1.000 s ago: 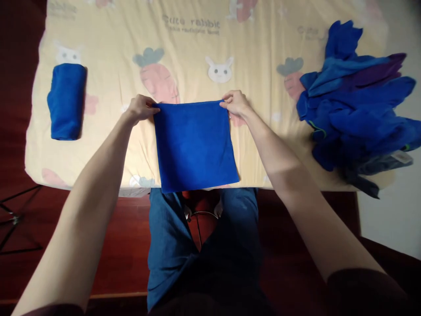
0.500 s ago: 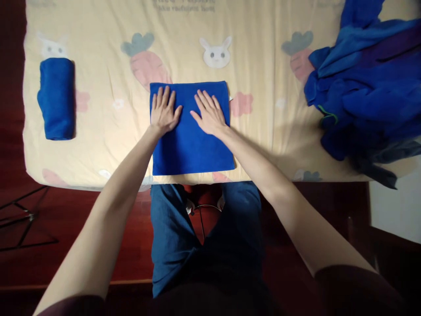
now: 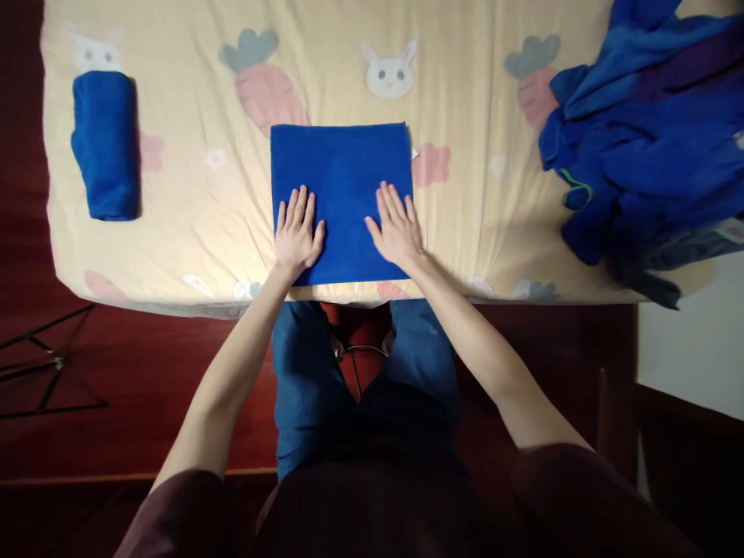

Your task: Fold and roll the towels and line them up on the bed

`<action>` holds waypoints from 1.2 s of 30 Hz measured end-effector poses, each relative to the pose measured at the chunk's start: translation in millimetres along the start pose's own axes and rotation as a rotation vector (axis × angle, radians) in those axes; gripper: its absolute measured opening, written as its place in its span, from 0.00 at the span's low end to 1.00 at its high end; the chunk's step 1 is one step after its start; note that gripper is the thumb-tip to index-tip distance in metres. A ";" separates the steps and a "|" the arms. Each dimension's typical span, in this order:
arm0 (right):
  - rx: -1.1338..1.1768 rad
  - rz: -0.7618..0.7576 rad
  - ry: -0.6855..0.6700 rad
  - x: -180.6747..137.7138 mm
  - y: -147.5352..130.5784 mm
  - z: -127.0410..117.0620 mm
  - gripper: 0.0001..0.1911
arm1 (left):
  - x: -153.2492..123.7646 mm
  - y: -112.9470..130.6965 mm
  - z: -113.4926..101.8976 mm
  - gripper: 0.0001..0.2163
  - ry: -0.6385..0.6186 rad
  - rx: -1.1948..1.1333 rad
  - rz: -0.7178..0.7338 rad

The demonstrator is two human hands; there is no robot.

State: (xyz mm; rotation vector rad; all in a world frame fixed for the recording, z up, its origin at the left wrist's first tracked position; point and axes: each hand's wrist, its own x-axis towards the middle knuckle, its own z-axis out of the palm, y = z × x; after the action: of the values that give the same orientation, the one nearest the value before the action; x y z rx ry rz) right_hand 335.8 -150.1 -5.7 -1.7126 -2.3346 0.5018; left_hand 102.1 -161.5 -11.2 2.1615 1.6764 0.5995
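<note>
Resting left hand (image 3: 297, 239) and right hand (image 3: 398, 232) apart, flat on cloth (image 3: 342, 167); could ruck it by dragging unevenly.

Blue cloth (image 3: 342, 174), flat and squarish

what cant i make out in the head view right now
Head view: parts of the blue cloth under the left hand and right hand, covered by them.
Head view: the rest of the fabric pile, cut off by the right edge.
Head view: what the white speck is, too small.
</note>
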 end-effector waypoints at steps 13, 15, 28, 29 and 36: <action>0.119 -0.127 0.022 -95.7 -24.0 9.9 0.35 | -100.6 7.6 -10.8 0.31 -0.053 -0.004 0.112; 0.117 -0.146 0.022 -110.4 -2.1 0.6 0.34 | -118.6 -8.8 -23.0 0.32 -0.060 -0.001 0.083; 0.220 -0.210 0.161 -123.2 30.3 -0.2 0.30 | -107.7 -34.5 -35.9 0.22 -0.064 -0.129 0.156; 0.228 -0.209 0.154 -119.9 27.4 0.8 0.31 | -105.0 -35.2 -33.5 0.22 -0.033 -0.158 0.143; 0.311 0.027 0.310 -115.8 23.7 15.4 0.36 | -101.6 -42.2 -21.5 0.22 0.168 -0.300 -0.055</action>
State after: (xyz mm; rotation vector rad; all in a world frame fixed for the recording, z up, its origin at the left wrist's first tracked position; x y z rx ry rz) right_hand 386.8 -256.2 -24.8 -1.5521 -1.9093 0.5284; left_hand 34.2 -249.4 -26.5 1.8915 1.6015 0.9727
